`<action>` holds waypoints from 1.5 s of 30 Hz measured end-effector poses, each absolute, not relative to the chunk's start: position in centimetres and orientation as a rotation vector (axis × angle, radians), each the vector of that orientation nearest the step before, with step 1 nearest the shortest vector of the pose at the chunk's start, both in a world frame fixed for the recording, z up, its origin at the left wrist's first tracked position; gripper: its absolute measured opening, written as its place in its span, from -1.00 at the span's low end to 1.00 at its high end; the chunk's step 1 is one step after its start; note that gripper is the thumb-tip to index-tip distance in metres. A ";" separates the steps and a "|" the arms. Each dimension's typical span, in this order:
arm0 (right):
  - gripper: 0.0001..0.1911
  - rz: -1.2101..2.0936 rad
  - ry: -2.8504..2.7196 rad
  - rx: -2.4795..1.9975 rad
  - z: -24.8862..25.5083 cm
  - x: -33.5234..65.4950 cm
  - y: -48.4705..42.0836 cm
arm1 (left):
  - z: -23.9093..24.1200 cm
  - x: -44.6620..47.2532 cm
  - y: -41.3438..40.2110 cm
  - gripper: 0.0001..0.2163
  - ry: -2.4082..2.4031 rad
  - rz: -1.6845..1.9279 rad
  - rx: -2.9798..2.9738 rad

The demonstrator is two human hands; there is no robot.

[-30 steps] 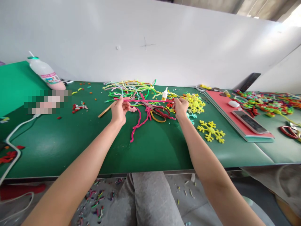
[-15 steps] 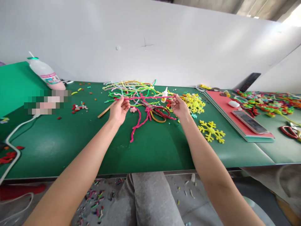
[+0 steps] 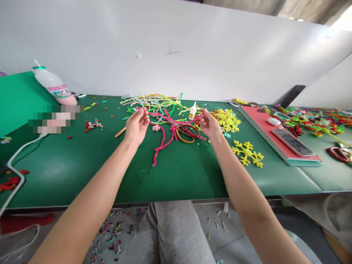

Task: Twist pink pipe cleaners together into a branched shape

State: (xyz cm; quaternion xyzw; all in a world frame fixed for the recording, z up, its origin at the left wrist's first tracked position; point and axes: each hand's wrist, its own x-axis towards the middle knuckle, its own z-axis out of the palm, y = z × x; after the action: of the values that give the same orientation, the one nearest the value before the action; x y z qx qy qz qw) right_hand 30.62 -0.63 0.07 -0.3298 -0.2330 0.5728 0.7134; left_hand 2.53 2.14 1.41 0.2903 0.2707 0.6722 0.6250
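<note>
Grey trouser leg (image 3: 170,231) showing nearest, below the edge of the green desk (image 3: 82,172). Left hand (image 3: 136,125) and right hand (image 3: 210,124) hovering above the desk, each pinching one end of a pink pipe cleaner (image 3: 176,120), which is sagging between them. Scissors (image 3: 185,141) lying beneath it. Glue bottle (image 3: 193,110) standing just behind. Heap of coloured pipe cleaners (image 3: 154,101) lying farther back, near the white wall (image 3: 176,44).
</note>
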 end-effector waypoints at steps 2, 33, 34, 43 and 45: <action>-0.89 1.293 -0.558 -0.726 0.1 30.4 -0.6 | 1.5 2.4 2.0 -0.95 0.618 1.516 0.721; -0.74 1.538 -1.126 -0.718 0.3 23.9 -2.3 | 1.1 5.1 -1.5 -0.77 0.670 0.984 1.308; -0.75 1.534 -1.156 -0.732 0.3 23.8 -2.4 | 1.0 5.1 -1.5 -0.77 0.671 0.975 1.320; -0.72 1.397 -1.294 -0.798 0.8 22.7 -2.9 | 0.7 5.0 -1.4 -0.78 0.713 0.973 1.344; -0.72 1.391 -1.277 -0.800 0.8 22.6 -2.9 | 0.7 5.0 -1.3 -0.79 0.712 0.984 1.355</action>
State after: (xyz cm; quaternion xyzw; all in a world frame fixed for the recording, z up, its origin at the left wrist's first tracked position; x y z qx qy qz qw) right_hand 22.57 -2.92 0.75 -0.3336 -0.5324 0.5797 0.5188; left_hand 5.04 -1.33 0.69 0.5879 0.3087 0.4269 0.6139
